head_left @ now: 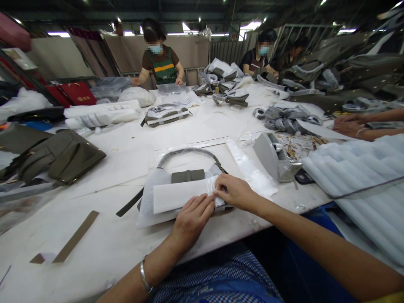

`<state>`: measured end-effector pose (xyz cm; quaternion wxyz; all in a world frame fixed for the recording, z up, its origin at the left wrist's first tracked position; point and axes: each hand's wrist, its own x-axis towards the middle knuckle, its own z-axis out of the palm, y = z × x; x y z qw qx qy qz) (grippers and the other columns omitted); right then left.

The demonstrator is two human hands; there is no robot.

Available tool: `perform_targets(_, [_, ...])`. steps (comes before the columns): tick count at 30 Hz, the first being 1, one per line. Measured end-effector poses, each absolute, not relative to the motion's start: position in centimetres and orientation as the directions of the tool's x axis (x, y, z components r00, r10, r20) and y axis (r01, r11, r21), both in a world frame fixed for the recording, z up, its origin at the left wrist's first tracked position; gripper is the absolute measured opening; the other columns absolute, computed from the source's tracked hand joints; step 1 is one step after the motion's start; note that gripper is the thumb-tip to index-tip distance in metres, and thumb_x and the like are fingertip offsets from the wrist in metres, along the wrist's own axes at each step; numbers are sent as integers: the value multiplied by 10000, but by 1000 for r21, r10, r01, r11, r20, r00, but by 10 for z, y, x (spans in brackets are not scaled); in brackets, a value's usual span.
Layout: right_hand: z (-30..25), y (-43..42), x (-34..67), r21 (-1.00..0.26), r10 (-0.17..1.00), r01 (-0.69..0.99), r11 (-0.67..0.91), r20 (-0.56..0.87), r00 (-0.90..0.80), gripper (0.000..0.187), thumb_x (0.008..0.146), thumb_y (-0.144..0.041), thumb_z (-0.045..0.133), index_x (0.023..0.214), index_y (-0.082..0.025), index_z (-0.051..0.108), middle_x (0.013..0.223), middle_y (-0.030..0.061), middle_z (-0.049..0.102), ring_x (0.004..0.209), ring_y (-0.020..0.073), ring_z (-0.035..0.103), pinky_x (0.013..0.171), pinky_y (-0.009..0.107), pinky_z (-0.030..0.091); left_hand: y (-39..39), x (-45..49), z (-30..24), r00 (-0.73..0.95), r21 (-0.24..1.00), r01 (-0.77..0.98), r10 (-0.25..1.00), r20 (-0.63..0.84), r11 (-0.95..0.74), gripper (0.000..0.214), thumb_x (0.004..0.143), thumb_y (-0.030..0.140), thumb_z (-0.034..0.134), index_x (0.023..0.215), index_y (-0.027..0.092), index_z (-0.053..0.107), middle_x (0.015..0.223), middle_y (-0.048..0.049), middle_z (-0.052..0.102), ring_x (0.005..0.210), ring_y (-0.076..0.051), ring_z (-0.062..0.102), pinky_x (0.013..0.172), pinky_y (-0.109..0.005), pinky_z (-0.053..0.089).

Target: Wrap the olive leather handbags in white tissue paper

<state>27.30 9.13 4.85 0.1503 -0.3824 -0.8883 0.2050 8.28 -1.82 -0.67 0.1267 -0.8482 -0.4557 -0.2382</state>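
Note:
A dark olive handbag lies on the table in front of me, mostly covered by white wrapping. Its arched handle is wrapped in clear film and points away from me. Over the bag's front lies a white wrapping sheet, creased at its right end. My left hand presses on the lower edge of that sheet with its fingers stretched out. At the creased end, my right hand pinches the sheet, thumb and fingertips together. Both hands' fingertips nearly meet. A dark strap sticks out left of the bag.
Right of the bag stand a grey tape dispenser and stacked white foam. Olive bags lie at left, a brown strip nearer me. Co-workers work across the table; another person's hands are at right.

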Motion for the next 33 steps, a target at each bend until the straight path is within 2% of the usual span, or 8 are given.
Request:
perform_targets(8, [42,88,271,-504,768,616,606,169,-617,118,845,-233,688,767,-186,613,840,12,609,806,160,576,722,274,424,-17,93,4,435,-14,864,731,526,-504,364,982,156,460,1338,97,512,1231,-116,686,1146,-240,632,976,-407,520])
perform_targets(12, [44,88,283,-622,750,490,610,255,-610,44,848,-182,674,840,-194,633,862,12,636,787,148,602,728,262,473,-15,93,6,455,-60,859,705,544,-508,336,986,141,412,1293,93,540,1193,-107,702,1106,-252,648,941,-412,528])
perform_targets(17, [76,117,355,-660,875,575,483,399,-276,133,895,-249,616,1014,-213,665,1043,48,685,904,171,644,893,309,500,-13,89,-1,468,-101,852,661,587,-514,350,998,162,382,1305,103,540,1197,-100,704,1106,-246,649,948,-391,514])
perform_targets(20, [99,148,411,-727,957,663,180,284,52,142,868,-240,631,995,-195,675,1149,82,680,1021,211,630,998,358,464,-13,89,-2,470,-114,850,640,608,-515,352,1000,161,372,1296,102,552,1194,-95,706,1101,-246,651,945,-390,510])
perform_targets(22, [108,167,437,-761,980,648,43,157,120,82,864,-253,643,862,-180,680,1004,96,721,970,234,655,927,370,514,-13,89,-2,465,-118,851,631,621,-511,354,1004,165,359,1289,102,561,1190,-94,708,1091,-246,655,938,-391,510])
perform_targets(25, [109,191,455,-800,990,584,-138,-88,113,242,888,-314,654,698,-165,650,725,77,713,747,207,690,716,322,574,-13,89,-3,463,-117,851,627,627,-512,358,1009,182,359,1292,112,566,1197,-91,706,1095,-246,654,939,-390,512])
perform_targets(28, [106,206,457,-817,951,491,-303,-296,92,272,936,-339,629,764,-130,656,699,34,700,626,141,676,627,280,579,-12,87,-5,470,-113,845,625,623,-523,358,1001,187,390,1308,119,561,1212,-94,700,1111,-249,650,943,-392,519])
perform_targets(33, [112,218,458,-852,906,321,-414,-420,56,233,916,-293,671,801,-93,642,695,64,704,613,138,686,610,252,597,-12,88,-5,456,-97,846,617,641,-524,348,1002,194,393,1295,130,568,1194,-89,709,1098,-251,659,934,-391,527])
